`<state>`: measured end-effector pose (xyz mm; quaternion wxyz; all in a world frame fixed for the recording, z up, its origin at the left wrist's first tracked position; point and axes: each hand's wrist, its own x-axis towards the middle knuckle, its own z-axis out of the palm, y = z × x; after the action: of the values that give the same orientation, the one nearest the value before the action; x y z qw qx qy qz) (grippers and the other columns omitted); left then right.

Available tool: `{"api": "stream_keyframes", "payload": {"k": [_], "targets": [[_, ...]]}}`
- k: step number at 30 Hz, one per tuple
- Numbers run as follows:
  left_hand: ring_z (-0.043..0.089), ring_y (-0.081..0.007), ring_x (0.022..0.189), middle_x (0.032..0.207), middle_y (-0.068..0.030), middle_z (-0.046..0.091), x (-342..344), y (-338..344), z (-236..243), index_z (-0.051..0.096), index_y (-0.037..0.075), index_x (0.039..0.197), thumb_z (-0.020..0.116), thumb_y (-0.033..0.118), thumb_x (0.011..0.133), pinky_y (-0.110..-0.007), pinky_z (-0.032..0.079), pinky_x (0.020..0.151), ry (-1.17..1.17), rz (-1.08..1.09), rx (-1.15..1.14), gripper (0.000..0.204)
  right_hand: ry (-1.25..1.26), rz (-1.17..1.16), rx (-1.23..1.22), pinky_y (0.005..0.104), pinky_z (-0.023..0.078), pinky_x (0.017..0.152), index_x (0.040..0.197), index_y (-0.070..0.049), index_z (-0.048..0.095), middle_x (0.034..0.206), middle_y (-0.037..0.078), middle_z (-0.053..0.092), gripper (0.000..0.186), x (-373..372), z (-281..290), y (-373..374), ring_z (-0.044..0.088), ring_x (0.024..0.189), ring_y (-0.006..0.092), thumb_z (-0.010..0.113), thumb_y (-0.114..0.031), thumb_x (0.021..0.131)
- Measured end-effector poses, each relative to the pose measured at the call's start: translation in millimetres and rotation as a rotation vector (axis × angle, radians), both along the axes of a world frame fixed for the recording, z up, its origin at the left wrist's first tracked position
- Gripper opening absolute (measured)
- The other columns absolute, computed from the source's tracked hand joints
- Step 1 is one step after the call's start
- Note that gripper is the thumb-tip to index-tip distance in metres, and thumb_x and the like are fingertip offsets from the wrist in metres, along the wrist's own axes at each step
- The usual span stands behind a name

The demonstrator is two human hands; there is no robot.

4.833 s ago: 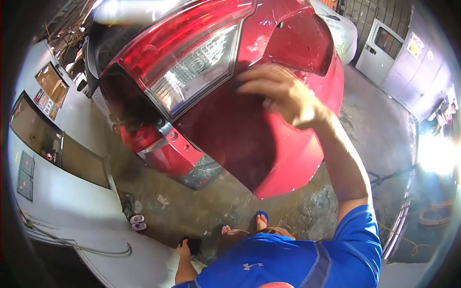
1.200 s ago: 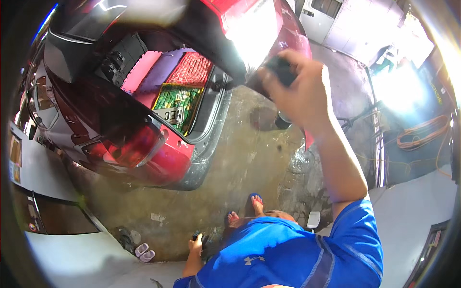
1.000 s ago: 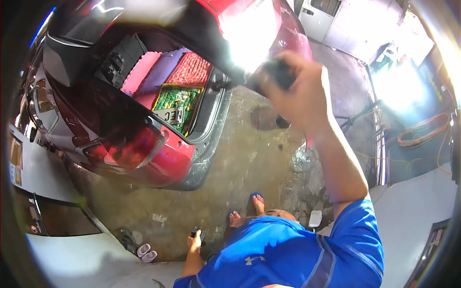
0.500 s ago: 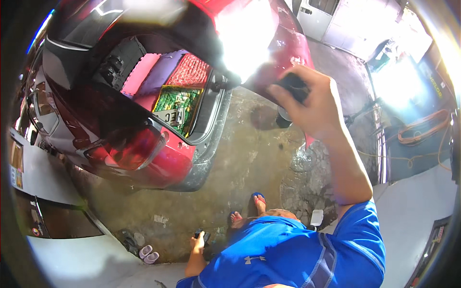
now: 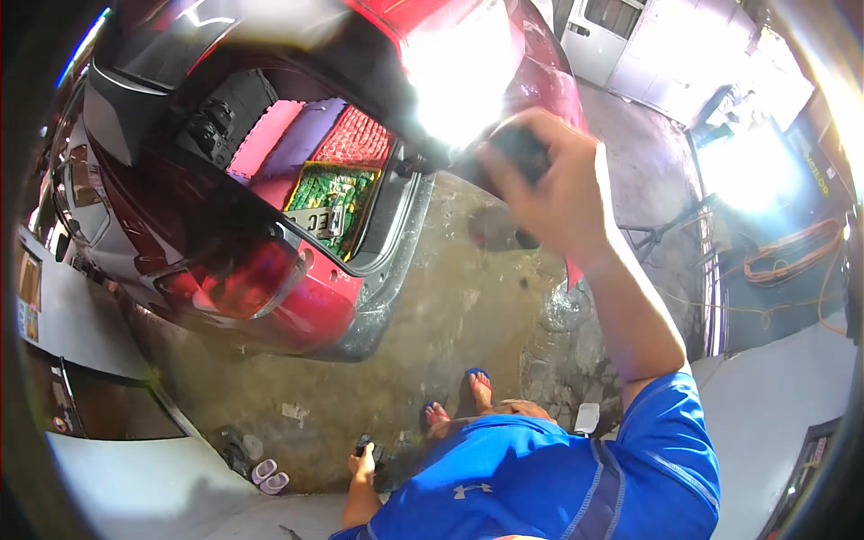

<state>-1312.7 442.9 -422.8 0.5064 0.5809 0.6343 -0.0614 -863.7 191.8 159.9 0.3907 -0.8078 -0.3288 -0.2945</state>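
We find the fingers [image 5: 517, 180] of the right hand [image 5: 558, 193] curled and pressed around the lower edge of the raised tailgate [image 5: 477, 81], gripping what looks like a dark handle or trim piece there. The tailgate stands lifted above the open boot [image 5: 306, 180] of the red car [image 5: 297, 297], and the hand sits at its rim, well above the boot floor.

We judge the tailgate to be stiff painted sheet metal, fairly heavy, its weight probably carried partly by struts we cannot see. The glossy paint would be slippery; the dark edge piece under the fingers looks the surest place to hold.

The left hand [image 5: 363, 461] hangs low, well behind the car bumper [image 5: 378, 310], closed around a small dark object [image 5: 371, 446]. We cannot tell what that object is.

Inside the boot lie flat foam mats [image 5: 288, 144] in pink and purple, a red textured mat [image 5: 355, 139], and a green printed bag [image 5: 333, 198] nearest the sill. These look soft and light.

Behind the car the concrete floor [image 5: 450, 306] is rough, stained and damp-looking. The person's feet in blue sandals [image 5: 477, 382] stand on it, a short way back from the bumper. A small pair of pale slippers [image 5: 267, 475] lies to the left of the feet. An orange hose [image 5: 792, 252] lies coiled well to the right of the car.
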Motion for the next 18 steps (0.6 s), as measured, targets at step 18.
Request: {"api": "stream_keyframes", "payload": {"k": [18], "targets": [[0.074,-0.034,0.106,0.111,-0.0179,0.078,15.3,-9.9,-12.4,0.076,-0.001,0.122,0.081,0.054,0.081,-0.046,0.058,0.091,0.003,-0.152,0.134,0.068,0.024,-0.073,0.086,0.0425,0.055,0.074,0.091,-0.004,0.073,0.085,0.014,0.073,0.019,17.8,2.9,6.5,0.073,0.083,0.0334,0.084,-0.017,0.084]]}}
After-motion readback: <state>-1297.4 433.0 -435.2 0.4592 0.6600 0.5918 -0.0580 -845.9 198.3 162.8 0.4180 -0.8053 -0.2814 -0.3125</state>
